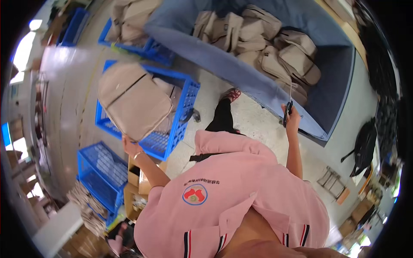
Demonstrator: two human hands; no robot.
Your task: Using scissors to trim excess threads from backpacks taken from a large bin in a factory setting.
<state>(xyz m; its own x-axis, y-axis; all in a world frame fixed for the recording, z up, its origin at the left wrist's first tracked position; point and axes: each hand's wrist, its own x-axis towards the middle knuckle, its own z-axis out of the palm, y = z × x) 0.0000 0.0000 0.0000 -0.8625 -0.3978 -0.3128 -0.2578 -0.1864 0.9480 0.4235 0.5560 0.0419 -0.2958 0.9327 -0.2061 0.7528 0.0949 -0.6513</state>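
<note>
My left hand (129,146) holds a beige backpack (133,101) up over the blue crate (183,114). My right hand (292,118) grips small scissors (287,112) beside the big blue bin (258,81). Many backpacks (266,47) wait there; few are crated.

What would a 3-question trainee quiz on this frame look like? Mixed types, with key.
1. True or false: the left hand holds a beige backpack over a blue crate.
2. What does the right hand hold?
A. dark scissors
B. a tape roll
C. a marker
3. Fill in: more beige backpacks lie in the large ____ fabric bin.

Key: 1 true; 2 A, scissors; 3 blue.
</note>
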